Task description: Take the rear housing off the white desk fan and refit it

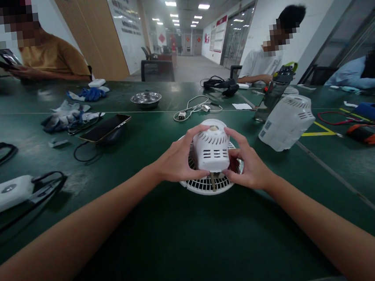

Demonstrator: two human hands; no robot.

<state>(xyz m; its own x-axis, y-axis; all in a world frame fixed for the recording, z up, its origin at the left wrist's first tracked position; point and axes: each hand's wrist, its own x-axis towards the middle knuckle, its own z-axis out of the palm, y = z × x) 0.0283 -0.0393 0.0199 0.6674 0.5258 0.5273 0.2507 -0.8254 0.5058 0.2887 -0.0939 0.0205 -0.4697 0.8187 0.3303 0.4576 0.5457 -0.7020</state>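
Both my hands grip a white plastic fan motor housing point(212, 149) with slotted vents, one from each side. My left hand point(184, 156) has its fingers on the housing's top left and its thumb along the lower left edge. On the other side, my right hand point(246, 163) curls round it, fingers near the top and thumb at the bottom. Beneath the housing lies a round white fan grille point(208, 187) on the green table. A small brownish strip hangs down from the housing's lower edge over the grille. How the housing and grille are joined is hidden.
To the right stand a white plastic casing point(287, 124) and a dark bottle point(271, 97). A phone point(106, 128), blue-grey gloves point(67, 116), a metal bowl point(146, 100) and a white cable point(191, 109) lie around. An orange multimeter point(371, 134) is far right. Other people sit across the table.
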